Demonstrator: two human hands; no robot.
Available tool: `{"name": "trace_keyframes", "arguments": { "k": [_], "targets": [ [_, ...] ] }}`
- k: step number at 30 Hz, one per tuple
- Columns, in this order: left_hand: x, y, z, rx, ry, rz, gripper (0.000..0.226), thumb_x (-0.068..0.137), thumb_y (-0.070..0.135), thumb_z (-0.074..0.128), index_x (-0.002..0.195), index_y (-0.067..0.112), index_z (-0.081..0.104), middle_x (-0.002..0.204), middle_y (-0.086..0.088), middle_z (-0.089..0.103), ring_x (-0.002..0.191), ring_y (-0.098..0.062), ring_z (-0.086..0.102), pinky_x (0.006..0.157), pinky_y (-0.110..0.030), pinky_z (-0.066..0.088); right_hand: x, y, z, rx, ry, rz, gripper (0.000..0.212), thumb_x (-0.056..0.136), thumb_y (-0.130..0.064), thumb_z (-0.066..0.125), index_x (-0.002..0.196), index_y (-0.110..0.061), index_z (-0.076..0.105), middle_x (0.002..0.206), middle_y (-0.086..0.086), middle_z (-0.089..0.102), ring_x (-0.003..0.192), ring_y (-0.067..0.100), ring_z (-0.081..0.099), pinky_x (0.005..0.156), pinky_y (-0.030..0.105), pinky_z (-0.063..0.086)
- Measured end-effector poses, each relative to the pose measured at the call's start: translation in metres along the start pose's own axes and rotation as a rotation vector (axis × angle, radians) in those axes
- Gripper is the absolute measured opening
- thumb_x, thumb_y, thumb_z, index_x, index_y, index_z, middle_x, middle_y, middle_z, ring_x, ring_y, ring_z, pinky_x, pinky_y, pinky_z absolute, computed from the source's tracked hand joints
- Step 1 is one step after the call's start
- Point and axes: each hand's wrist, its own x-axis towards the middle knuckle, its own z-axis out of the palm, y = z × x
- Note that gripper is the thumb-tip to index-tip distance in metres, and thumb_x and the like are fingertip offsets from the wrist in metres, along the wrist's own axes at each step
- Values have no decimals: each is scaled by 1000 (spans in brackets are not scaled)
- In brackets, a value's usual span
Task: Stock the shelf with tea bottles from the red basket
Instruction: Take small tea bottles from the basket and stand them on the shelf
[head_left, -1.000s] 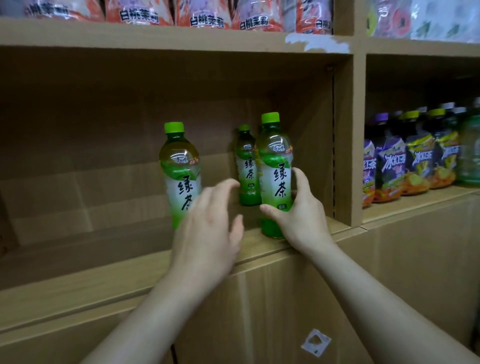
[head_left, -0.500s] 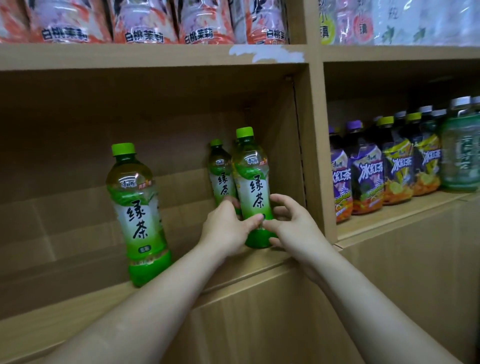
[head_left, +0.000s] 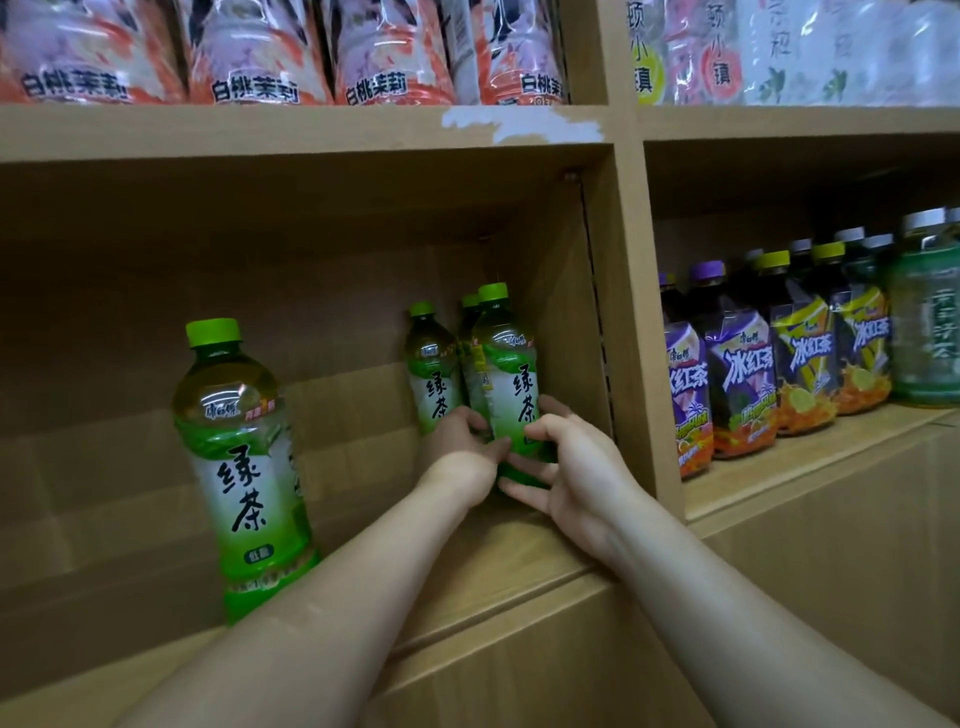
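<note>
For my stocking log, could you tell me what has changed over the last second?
The left hand moved right and gripped the front green tea bottle beside the right hand, which still holds it. The lone bottle at left and the rear bottle stayed put.

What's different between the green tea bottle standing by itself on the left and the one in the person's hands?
The lone bottle stands untouched; the held bottle is gripped by the left hand and right hand. The lone bottle stands apart; the held bottle is beside two other bottles near the side wall. Both have green caps and matching labels.
</note>
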Motion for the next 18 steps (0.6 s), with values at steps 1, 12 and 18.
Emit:
{"name": "trace_keyframes", "arguments": {
  "k": [1,12,18],
  "targets": [
    [2,1,1,20,24,14,18,85,22,69,94,20,54,96,-3,67,91,-25,64,80,-33,52,2,0,2,-23,0,-7,58,92,-3,46,145,-26,37,119,7,57,117,28,55,94,51,51],
    [9,-7,12,-13,-71,123,50,82,-1,54,121,31,49,121,-2,62,112,-23,59,94,-41,51,22,0,12,-18,20,-17,31,91,0,39,108,-17,58,94,2,58,91,16,57,86,45,51],
    [-9,6,-6,12,-186,79,66,80,-1,53,138,28,42,139,-5,52,124,-25,51,104,-39,45,16,-1,15,-123,63,-27,55,93,-5,45,143,-26,41,109,3,59,109,23,56,88,46,52]
  ]
}}
